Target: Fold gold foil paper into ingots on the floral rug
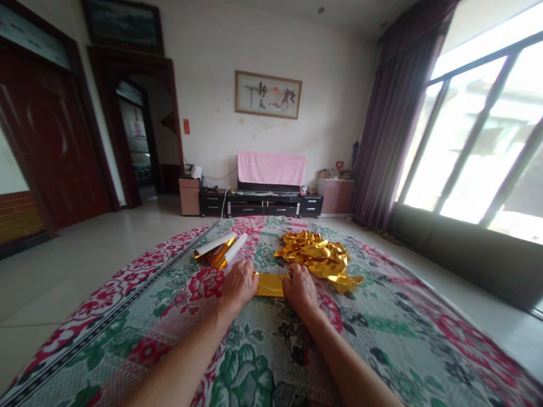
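Note:
A flat strip of gold foil paper (270, 285) lies level between my hands, low over the flowered cloth. My left hand (241, 281) grips its left end, with the fingers curled round the edge. At the right end my right hand (300, 287) closes on it in the same way. Just beyond my right hand is a heap of folded gold foil pieces (318, 254), one of them lying at the near right side of the pile. Past my left hand rest curled gold foil sheets (220, 250) with white backs.
A flowered cloth (169, 339) in red, green and white covers the broad rounded surface under my arms. Beyond it stands a low black TV cabinet (263, 204), with a pink cloth (271, 168) over the screen. A large window (475, 135) is at the right.

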### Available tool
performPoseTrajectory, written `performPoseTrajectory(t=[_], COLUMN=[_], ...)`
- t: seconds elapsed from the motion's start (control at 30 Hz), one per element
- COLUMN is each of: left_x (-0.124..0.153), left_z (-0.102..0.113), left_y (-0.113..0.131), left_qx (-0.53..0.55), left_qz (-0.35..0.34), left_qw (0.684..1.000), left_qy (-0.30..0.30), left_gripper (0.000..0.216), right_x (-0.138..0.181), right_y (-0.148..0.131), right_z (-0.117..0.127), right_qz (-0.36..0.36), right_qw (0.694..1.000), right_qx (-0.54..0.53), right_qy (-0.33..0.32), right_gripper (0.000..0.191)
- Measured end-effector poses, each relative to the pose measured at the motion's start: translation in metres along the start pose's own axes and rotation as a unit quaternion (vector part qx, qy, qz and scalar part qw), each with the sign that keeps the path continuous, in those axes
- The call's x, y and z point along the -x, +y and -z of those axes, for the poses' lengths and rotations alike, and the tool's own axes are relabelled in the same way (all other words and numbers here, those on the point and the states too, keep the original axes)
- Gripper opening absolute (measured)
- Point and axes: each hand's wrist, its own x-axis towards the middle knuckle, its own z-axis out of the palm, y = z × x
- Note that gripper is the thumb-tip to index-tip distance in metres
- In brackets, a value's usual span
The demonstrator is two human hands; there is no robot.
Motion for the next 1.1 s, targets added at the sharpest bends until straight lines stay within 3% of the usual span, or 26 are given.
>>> performPoseTrajectory(t=[0.23,0.4,0.53,0.77,1.1], left_x=[0.001,0.002,0.007,0.016,0.021], left_z=[0.002,0.006,0.01,0.011,0.002], left_y=[-0.001,0.0,0.006,0.016,0.01], left_qx=[-0.001,-0.014,-0.014,-0.029,0.023], left_qz=[-0.023,-0.038,-0.025,0.008,0.034], left_qw=[0.999,0.998,0.999,0.999,0.999], left_qy=[-0.023,-0.041,-0.04,-0.04,-0.032], left_gripper=[0.018,0.018,0.032,0.054,0.051], right_x=[0.0,0.004,0.013,0.023,0.029], right_y=[0.0,0.001,0.0,-0.003,-0.002], right_z=[0.0,0.002,0.007,0.012,0.023], right_qz=[0.035,0.082,0.105,0.105,0.105], right_qw=[0.999,0.996,0.994,0.993,0.988], right_qx=[0.007,0.01,0.021,0.044,0.075], right_qy=[-0.033,-0.02,-0.018,-0.037,-0.087], right_gripper=[0.022,0.02,0.017,0.024,0.026])
